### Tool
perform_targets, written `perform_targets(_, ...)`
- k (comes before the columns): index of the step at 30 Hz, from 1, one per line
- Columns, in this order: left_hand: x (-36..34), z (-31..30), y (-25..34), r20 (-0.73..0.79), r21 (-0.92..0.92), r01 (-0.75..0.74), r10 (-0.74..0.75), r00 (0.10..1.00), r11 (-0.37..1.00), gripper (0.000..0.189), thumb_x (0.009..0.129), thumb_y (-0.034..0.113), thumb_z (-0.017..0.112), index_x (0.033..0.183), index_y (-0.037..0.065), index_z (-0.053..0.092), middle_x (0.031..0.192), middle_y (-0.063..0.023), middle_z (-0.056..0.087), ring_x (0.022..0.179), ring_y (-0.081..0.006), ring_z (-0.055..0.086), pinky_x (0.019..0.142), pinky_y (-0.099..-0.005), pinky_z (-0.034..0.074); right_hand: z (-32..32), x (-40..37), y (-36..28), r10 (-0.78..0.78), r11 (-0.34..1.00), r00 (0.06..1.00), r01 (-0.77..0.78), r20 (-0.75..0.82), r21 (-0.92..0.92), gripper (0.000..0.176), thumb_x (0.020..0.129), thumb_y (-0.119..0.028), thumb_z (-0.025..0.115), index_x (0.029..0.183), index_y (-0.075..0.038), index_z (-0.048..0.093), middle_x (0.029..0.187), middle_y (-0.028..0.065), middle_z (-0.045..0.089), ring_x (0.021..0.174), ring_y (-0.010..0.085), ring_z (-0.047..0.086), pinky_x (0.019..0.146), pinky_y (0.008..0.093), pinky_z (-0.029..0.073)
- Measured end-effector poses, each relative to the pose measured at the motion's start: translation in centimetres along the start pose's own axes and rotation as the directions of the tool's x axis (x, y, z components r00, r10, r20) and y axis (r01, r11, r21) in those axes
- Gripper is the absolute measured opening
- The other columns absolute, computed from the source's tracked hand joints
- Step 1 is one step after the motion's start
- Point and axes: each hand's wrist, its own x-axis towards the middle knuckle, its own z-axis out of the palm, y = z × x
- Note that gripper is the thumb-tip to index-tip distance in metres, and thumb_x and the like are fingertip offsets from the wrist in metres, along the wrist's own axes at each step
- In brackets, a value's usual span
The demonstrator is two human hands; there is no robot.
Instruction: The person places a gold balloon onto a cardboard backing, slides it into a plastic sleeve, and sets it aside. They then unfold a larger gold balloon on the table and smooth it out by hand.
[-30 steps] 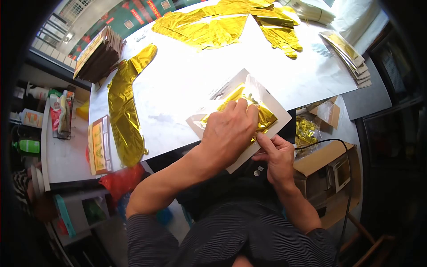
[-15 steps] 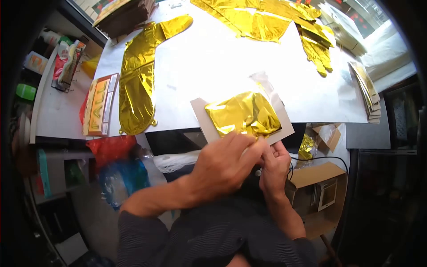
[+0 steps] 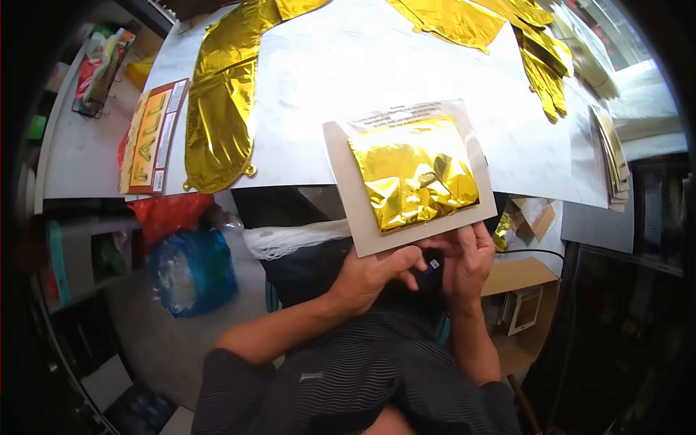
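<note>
A brown backing card with a folded gold foil balloon on its face is held up over the table's front edge. A clear plastic bag with printed warning text covers its top part. My left hand is at the card's lower left corner, some fingers hidden behind it, thumb and a finger pointing right. Along the lower right edge, my right hand grips the card, fingers partly behind it.
Flat gold foil balloons lie on the white table. A printed "FALL" package sits at the left edge. White strings hang below the front edge. A cardboard box and blue plastic bag stand lower down.
My left hand has moved from the foil down to the card's lower left corner. The foil lies flatter, and the clear bag's top is now spread flat over the card.
</note>
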Motion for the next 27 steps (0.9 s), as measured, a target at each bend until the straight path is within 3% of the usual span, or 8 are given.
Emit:
perform_targets(3, 0.3, 1.5, 0.6, -0.033, -0.111, -0.039, 0.036, 0.999, 0.993, 0.029, 0.102, 0.016, 0.065, 0.123, -0.003, 0.059, 0.106, -0.0113, 0.067, 0.086, -0.0168, 0.066, 0.061, -0.0287, 0.057, 0.1, 0.8, 0.6, -0.053, 0.994, 0.998, 0.050, 0.035, 0.096, 0.028, 0.106, -0.016, 0.056, 0.124, 0.006, 0.058, 0.096, 0.0151, 0.074, 0.073, 0.0233, 0.074, 0.067, 0.0344, 0.064)
perform_targets(5, 0.8, 1.3, 0.7, -0.036, -0.143, -0.055, 0.050, 0.998, 0.988, 0.028, 0.105, 0.021, 0.061, 0.122, -0.002, 0.059, 0.107, -0.0109, 0.066, 0.084, -0.0165, 0.065, 0.060, -0.0284, 0.056, 0.2, 1.0, 1.1, -0.078, 0.985, 0.995, 0.068, 0.058, 0.159, 0.030, 0.105, -0.016, 0.059, 0.119, 0.010, 0.061, 0.099, 0.0202, 0.074, 0.074, 0.0270, 0.075, 0.067, 0.0342, 0.064)
perform_targets(10, 1.1, 0.9, 0.9, -0.051, -0.164, -0.055, 0.048, 0.998, 0.985, 0.032, 0.109, 0.029, 0.053, 0.118, -0.001, 0.059, 0.105, -0.0113, 0.066, 0.081, -0.0167, 0.064, 0.057, -0.0285, 0.055, 1.6, 1.3, 1.1, 0.012, 0.990, 1.000, -0.012, 0.005, 0.139, 0.024, 0.106, -0.014, 0.059, 0.118, 0.006, 0.063, 0.091, 0.0118, 0.072, 0.071, 0.0166, 0.071, 0.065, 0.0274, 0.062)
perform_targets(15, 1.1, 0.5, 1.6, -0.074, -0.128, -0.080, 0.071, 0.995, 0.989, 0.031, 0.109, 0.028, 0.053, 0.116, -0.002, 0.060, 0.102, -0.0127, 0.069, 0.077, -0.0179, 0.066, 0.057, -0.0290, 0.055, 3.0, 1.7, 1.8, 0.029, 0.980, 0.999, -0.035, 0.033, 0.195, 0.020, 0.104, -0.013, 0.062, 0.114, 0.004, 0.066, 0.089, 0.0105, 0.073, 0.071, 0.0149, 0.071, 0.064, 0.0263, 0.060)
perform_targets(18, 0.8, 0.8, 2.1, -0.204, -0.001, -0.111, 0.109, 0.973, 0.994, 0.034, 0.107, 0.028, 0.055, 0.103, -0.005, 0.066, 0.092, -0.0138, 0.070, 0.066, -0.0198, 0.065, 0.054, -0.0318, 0.053, 3.1, 1.5, 2.4, 0.026, 0.975, 0.999, -0.030, 0.023, 0.219, 0.019, 0.104, -0.012, 0.063, 0.113, 0.004, 0.067, 0.089, 0.0112, 0.073, 0.071, 0.0161, 0.071, 0.065, 0.0279, 0.061)
perform_targets(23, -0.3, 0.2, 2.4, -0.227, 0.054, -0.079, 0.089, 0.970, 0.995, 0.033, 0.107, 0.025, 0.055, 0.101, -0.006, 0.066, 0.091, -0.0144, 0.070, 0.064, -0.0204, 0.065, 0.052, -0.0322, 0.053, 3.6, 1.0, 2.4, -0.027, 0.978, 1.000, 0.029, -0.014, 0.206, 0.014, 0.102, -0.008, 0.063, 0.108, 0.004, 0.069, 0.093, 0.0124, 0.074, 0.072, 0.0198, 0.072, 0.065, 0.0315, 0.061)
perform_targets(27, -1.0, -0.1, 2.5, -0.227, 0.076, -0.068, 0.084, 0.970, 0.995, 0.031, 0.106, 0.022, 0.054, 0.105, -0.007, 0.064, 0.090, -0.0148, 0.069, 0.063, -0.0205, 0.065, 0.051, -0.0318, 0.054, 3.8, 0.7, 2.5, -0.057, 0.976, 0.998, 0.047, 0.042, 0.212, 0.016, 0.100, -0.004, 0.063, 0.113, 0.004, 0.067, 0.095, 0.0109, 0.073, 0.077, 0.0191, 0.071, 0.067, 0.0315, 0.060)
